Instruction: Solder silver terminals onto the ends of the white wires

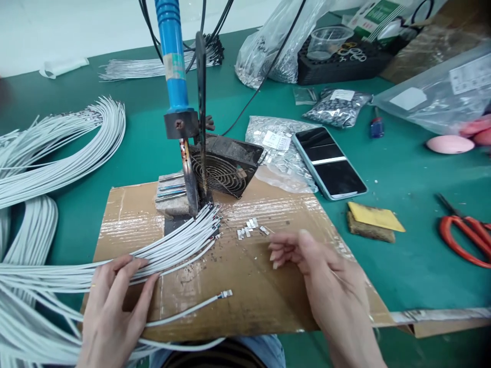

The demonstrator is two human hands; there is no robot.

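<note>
My left hand (111, 301) lies flat with spread fingers on a bundle of white cables (169, 250) that fans across a cardboard sheet (245, 286). The cable ends point at the tip of a blue-handled soldering iron (174, 76) fixed upright in a stand. My right hand (322, 281) hovers over the cardboard with fingers loosely curled and nothing visible in them, just below a little heap of small metal terminals (251, 227). One single white cable with a terminal on its end (226, 294) lies apart, between my hands.
A black fan (224, 166) sits behind the iron. A phone (330, 163), a yellow sponge (372, 220), red scissors (464, 235), plastic bags of parts (341, 107) and a black tray (345, 61) lie to the right on the green table. More white cable bundles (57, 148) curve on the left.
</note>
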